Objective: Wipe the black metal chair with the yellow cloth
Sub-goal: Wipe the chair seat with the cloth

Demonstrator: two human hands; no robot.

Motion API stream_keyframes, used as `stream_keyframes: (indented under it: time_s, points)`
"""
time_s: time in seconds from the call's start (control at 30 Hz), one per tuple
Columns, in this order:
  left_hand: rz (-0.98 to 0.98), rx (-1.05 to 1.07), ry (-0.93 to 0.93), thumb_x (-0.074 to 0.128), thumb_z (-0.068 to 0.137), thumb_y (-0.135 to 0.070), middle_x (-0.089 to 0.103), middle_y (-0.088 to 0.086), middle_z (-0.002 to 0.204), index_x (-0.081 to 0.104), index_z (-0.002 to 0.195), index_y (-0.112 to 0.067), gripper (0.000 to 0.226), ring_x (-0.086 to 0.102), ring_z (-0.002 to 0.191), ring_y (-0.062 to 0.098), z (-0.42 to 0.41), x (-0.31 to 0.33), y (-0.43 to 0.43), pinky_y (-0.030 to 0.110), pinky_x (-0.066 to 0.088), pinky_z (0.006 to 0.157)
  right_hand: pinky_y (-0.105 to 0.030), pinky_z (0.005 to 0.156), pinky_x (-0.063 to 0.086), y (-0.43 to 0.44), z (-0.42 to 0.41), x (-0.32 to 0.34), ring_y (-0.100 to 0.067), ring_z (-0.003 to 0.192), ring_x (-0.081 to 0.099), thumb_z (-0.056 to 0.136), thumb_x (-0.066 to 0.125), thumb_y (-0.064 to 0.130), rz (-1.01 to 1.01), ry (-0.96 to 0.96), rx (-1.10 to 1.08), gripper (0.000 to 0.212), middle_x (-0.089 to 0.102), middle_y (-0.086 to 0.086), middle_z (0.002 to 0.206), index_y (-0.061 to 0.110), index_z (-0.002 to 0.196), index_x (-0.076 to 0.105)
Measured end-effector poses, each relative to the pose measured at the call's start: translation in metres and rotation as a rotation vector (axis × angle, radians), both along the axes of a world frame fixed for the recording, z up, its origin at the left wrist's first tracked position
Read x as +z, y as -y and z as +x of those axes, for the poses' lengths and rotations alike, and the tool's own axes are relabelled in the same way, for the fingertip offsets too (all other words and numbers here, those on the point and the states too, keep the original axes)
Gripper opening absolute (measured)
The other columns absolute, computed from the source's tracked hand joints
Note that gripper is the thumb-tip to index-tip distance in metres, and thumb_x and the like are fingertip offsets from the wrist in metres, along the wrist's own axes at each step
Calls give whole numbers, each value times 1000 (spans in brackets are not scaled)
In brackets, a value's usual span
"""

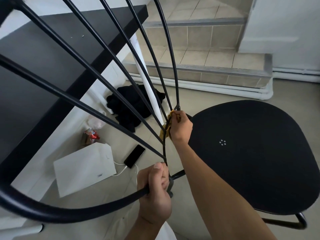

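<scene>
Right hand (181, 127) clutches yellow cloth (164, 134); left hand (155, 196) grips chair (251, 161).

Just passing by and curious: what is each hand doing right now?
Left hand: closed round the back rail of the black metal chair.
Right hand: closed on the yellow cloth, pressed to the chair's rods.

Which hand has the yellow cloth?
The right hand, at the spindle bases, holds the yellow cloth; the left hand only grips the chair's curved back rail.
</scene>
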State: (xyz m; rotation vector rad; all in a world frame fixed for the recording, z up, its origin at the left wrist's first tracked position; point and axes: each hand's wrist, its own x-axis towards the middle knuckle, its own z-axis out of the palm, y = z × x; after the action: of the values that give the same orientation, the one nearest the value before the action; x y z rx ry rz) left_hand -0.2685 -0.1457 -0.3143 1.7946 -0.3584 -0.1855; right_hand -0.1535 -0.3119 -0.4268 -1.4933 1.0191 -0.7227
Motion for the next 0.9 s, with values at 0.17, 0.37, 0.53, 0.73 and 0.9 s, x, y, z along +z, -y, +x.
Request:
stream_keyframes:
  time_s: [0.17, 0.37, 0.53, 0.73, 0.9]
  points:
    - [-278, -82, 6, 53, 85, -39, 32, -15, 48, 34, 59, -22, 37, 24, 42, 9, 13, -10, 1, 21, 28, 47, -25, 69, 60, -5, -9, -10, -8, 75, 68, 99, 56, 21, -68, 14, 72, 15, 69, 4, 89, 18, 107, 69]
    - [-237, -25, -7, 45, 82, -36, 30, -1, 47, 33, 53, -18, 36, 26, 42, 19, 9, -2, 1, 18, 31, 46, -18, 60, 56, -4, 0, -2, -6, 67, 66, 98, 59, 21, 22, 29, -57, 13, 67, 8, 82, 19, 104, 70]
    - [-243, -82, -81, 46, 81, -49, 30, 11, 50, 31, 53, -8, 52, 36, 41, 5, 6, -4, -2, 17, 32, 47, -17, 61, 56, -7, -13, -6, -7, 70, 67, 99, 58, 19, -59, 28, 78, 12, 68, 5, 84, 19, 103, 69]
    - [-296, -82, -63, 50, 83, -41, 29, -4, 47, 26, 52, -11, 49, 29, 41, 7, 8, -4, 0, 19, 28, 47, -14, 64, 54, -7, -10, 1, -3, 71, 65, 99, 58, 22, -35, 0, 33, 15, 68, 8, 86, 21, 107, 70]
    - [-350, -80, -59, 43, 83, -34, 28, 1, 46, 26, 53, -11, 41, 29, 42, 10, 10, -6, 0, 23, 26, 47, -14, 59, 52, -13, -31, -3, -3, 66, 65, 97, 60, 21, -73, 37, 197, 13, 69, 6, 83, 18, 104, 70]
